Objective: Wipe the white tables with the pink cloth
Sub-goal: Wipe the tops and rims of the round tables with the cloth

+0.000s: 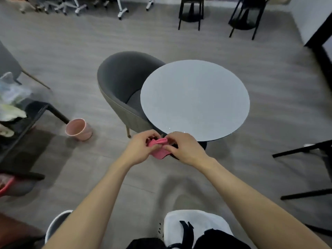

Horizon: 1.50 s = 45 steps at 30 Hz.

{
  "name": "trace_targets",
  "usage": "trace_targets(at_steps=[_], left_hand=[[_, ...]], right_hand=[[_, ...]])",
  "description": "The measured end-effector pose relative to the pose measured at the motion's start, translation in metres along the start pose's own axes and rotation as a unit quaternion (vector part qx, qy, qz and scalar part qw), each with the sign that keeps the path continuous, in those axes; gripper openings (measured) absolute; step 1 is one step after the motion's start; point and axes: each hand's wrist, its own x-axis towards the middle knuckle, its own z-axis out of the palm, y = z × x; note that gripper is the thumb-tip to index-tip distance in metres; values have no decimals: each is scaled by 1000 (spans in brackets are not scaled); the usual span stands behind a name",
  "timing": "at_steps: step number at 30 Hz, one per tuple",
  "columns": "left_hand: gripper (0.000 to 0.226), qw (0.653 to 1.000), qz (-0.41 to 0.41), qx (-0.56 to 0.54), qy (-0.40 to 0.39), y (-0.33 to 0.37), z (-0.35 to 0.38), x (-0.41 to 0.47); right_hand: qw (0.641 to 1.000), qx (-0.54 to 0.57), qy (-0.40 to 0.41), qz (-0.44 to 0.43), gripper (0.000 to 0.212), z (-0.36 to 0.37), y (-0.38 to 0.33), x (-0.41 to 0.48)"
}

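Bunched pink cloth (159, 147), round white table (195, 99)

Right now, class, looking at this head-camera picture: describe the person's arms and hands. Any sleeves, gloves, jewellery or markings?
The left forearm and right forearm are bare as far up as the frame shows: no sleeves. The left hand and right hand wear no gloves. No watch, bracelet, ring or marking is visible, though the picture is slightly blurred.

Grey armchair (122, 87) mid floor (71, 51); pink bin (79, 129) just left of it. 2 black stools (191, 17) far side, wheeled chair bases (123, 12) far-left.
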Motion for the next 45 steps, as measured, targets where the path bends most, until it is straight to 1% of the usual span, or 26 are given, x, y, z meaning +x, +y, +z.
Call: trace_targets(at_steps=[2,5,6,7,9,11,12,14,16,18,20,22,25,27,29,30,31,33,34,35,37,38,41,43,44,45], left_hand=[[17,999,12,-6,-45,-17,-23,33],[44,991,-1,-21,-134,-45,-60,82],[50,989,-12,-20,-147,-56,-71,98],[51,989,-25,-3,-149,-69,-81,115],[43,988,-41,72,-130,-96,-100,148],[30,986,-35,129,-102,-120,-117,175],[25,988,-32,133,-78,-128,-126,188],[21,990,-11,134,-48,-138,-143,213],[15,989,6,134,-64,-143,-152,235],[13,986,7,122,-110,-151,-158,261],[13,980,5,113,-164,-157,-165,290],[11,967,37,125,-217,-162,-169,315],[10,950,102,101,-278,-157,-174,340],[23,943,124,77,-299,-148,-174,357],[43,932,128,108,-323,-146,-172,374],[50,920,131,148,-340,-149,-171,381],[53,907,132,187,-354,-154,-170,385],[51,886,131,240,-375,-169,-170,389],[50,878,135,259,-378,-180,-172,388],[50,874,137,277,-376,-192,-175,387],[51,867,139,313,-361,-216,-180,386],[52,865,141,328,-352,-229,-181,389],[59,860,146,368,-323,-256,-181,402],[67,864,147,376,-300,-263,-176,416],[72,871,145,372,-288,-263,-172,422],[78,877,142,366,-276,-262,-167,428]], right_hand=[[1000,5,21,14,14,3,-1,36],[998,15,48,34,12,10,0,95],[997,20,57,42,12,13,1,115],[996,22,63,52,12,16,-1,136],[995,26,62,71,13,21,-5,174],[995,30,54,80,13,27,-12,206],[995,24,47,82,14,29,-15,221],[994,24,48,98,17,34,-16,246],[987,38,68,142,20,41,-15,261],[975,65,93,191,23,51,-12,274],[960,104,106,235,36,61,-11,286],[944,113,120,286,48,76,-14,292],[902,129,201,361,51,94,-26,291],[868,128,278,390,53,90,-27,290],[817,111,346,447,64,77,-7,289],[791,92,355,490,71,73,6,287],[769,65,344,534,74,75,20,286],[746,19,300,594,67,93,41,287],[745,10,288,601,61,107,49,289],[753,-4,288,591,58,121,57,292],[782,-63,295,545,59,138,77,302],[790,-97,296,529,60,142,90,308],[784,-158,294,523,64,153,121,337],[770,-170,305,534,67,171,119,366],[774,-171,314,523,66,183,111,382],[794,-176,316,489,64,196,99,396]])
